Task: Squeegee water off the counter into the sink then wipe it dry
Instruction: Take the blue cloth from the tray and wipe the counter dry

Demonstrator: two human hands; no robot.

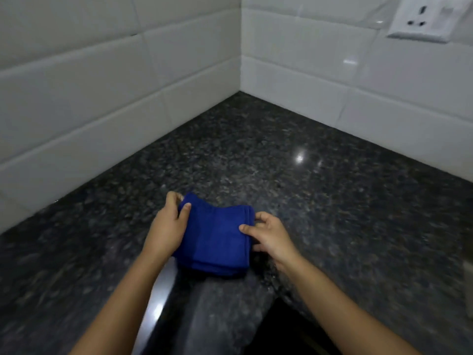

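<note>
A folded blue cloth (216,239) lies on the dark speckled granite counter (307,190) near its inner front corner. My left hand (169,226) pinches the cloth's far left corner, thumb on top. At the cloth's right edge, my right hand (271,237) grips the folded layers between thumb and fingers. A shiny metal edge (158,298), perhaps the sink rim, shows under my left forearm. No squeegee is in view.
White tiled walls (128,98) meet in a corner behind the counter. A white wall socket (425,19) sits at the top right. A dark gap (289,329) opens below the counter's front edge between my forearms.
</note>
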